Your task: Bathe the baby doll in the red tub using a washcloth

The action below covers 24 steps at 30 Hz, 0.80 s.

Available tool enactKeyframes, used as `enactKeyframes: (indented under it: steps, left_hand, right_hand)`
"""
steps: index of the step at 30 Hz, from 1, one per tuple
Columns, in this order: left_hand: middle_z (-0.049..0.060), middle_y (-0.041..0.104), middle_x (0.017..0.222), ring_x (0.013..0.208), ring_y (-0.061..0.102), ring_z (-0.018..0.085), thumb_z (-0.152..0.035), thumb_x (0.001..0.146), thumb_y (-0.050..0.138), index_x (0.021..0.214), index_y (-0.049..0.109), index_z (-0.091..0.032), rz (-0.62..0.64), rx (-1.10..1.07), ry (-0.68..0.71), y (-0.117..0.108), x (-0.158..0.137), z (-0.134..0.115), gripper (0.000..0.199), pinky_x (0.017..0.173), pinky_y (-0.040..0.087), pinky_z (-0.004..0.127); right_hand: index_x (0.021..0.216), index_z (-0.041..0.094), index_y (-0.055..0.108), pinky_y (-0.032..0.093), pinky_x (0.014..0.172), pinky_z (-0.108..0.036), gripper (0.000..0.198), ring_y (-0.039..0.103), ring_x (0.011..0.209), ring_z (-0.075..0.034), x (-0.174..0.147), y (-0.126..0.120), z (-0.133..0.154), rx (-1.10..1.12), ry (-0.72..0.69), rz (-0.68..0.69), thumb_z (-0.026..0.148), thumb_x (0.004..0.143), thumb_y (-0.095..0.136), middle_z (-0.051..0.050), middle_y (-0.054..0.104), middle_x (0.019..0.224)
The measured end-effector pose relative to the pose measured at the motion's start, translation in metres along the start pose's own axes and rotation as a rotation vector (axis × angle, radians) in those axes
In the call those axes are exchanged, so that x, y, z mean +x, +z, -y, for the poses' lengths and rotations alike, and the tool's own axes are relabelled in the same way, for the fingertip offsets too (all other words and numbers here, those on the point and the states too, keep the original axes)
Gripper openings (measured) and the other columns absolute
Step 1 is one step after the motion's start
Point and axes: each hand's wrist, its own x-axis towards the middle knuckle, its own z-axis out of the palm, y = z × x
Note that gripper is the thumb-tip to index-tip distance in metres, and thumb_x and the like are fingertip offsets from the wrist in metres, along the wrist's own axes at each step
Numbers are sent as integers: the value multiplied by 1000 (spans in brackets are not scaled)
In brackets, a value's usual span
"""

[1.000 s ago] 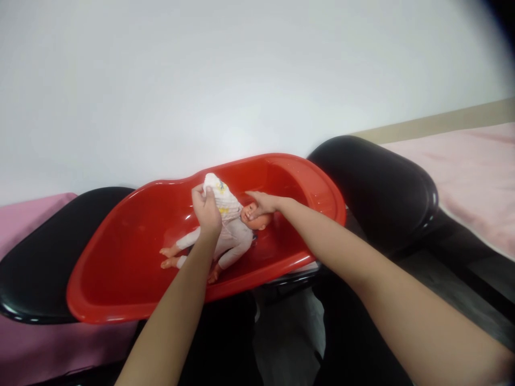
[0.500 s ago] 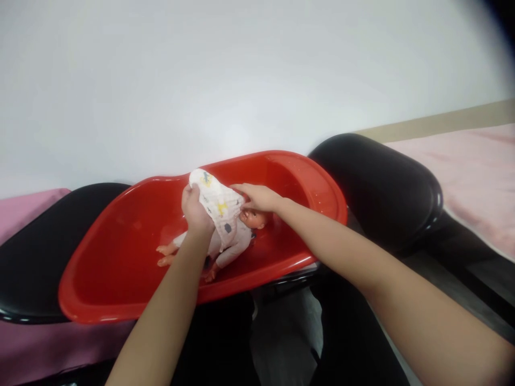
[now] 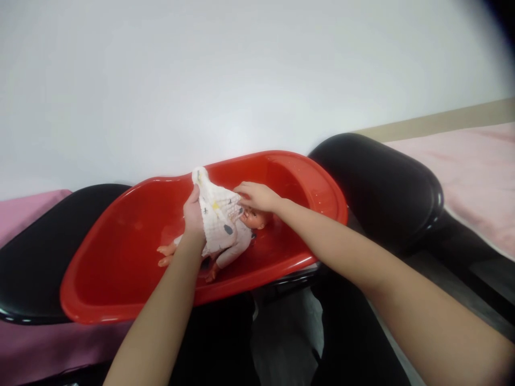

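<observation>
A baby doll point(image 3: 237, 252) in a pale long-sleeved outfit lies on its back in a red baby bath point(image 3: 120, 257), head to the right and bare feet to the left. Over its chest a white crinkled cloth point(image 3: 219, 214) with yellow and dark printed figures is held up, covering part of the torso. My left hand point(image 3: 194, 213) grips the cloth's left edge, the fingers partly hidden behind it. Beside the doll's head, my right hand point(image 3: 258, 196) has its fingers closed on the cloth's right corner, near the doll's chin.
Black rounded seats point(image 3: 374, 187) stand at the right and left of the bath, partly under its ends. Pink sheeting point(image 3: 478, 171) lies at the far right, with more at the left. A pale wall point(image 3: 225, 80) rises behind the bath.
The cloth has loosened and dropped lower over the doll's chest. My left hand has turned and its fingers have spread a little along the cloth. My right hand has barely moved.
</observation>
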Motion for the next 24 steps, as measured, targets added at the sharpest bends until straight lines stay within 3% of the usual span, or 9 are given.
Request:
enactKeyframes:
  steps: [3,8,13,17,20,24]
  left_hand:
    - [11,70,95,110,60,32,-51,83,56,100,65,-13,-18,-13,-8,-5,6,2,43,94,51,47]
    - [5,68,101,97,65,19,-19,89,45,107,57,-21,-377,-33,237,-18,26,8,22,89,53,39]
    - [4,64,90,79,66,17,-8,84,45,117,53,-22,-535,178,165,-31,36,14,37,80,56,40]
    - [5,62,86,72,66,18,-5,78,53,129,46,-23,-453,267,31,-40,39,21,54,74,57,40]
    - [8,64,85,71,66,18,-3,71,61,119,52,-16,-319,363,-41,-42,38,24,50,71,56,36]
    - [7,64,81,67,64,20,-1,59,66,115,58,-14,-204,654,-45,-42,36,30,58,68,54,37]
  right_hand:
    - [93,21,61,38,73,-25,15,53,85,-14,1,-4,3,23,54,-95,26,85,50,-2,61,94]
    - [88,21,53,34,62,-24,13,46,63,-11,2,-11,-9,143,295,-234,31,80,52,4,55,75]
    - [82,21,50,38,66,-25,17,48,69,-11,4,-11,-22,318,364,-371,32,73,60,4,56,78]
    - [80,20,53,42,72,-27,14,51,73,-12,6,-12,-24,405,410,-479,29,71,60,3,59,81]
    - [84,20,56,43,77,-28,16,54,78,-13,7,-13,-28,416,429,-523,22,68,58,2,62,86]
    - [90,19,59,44,83,-30,31,55,86,-15,6,-12,-36,352,425,-520,11,62,51,0,62,96]
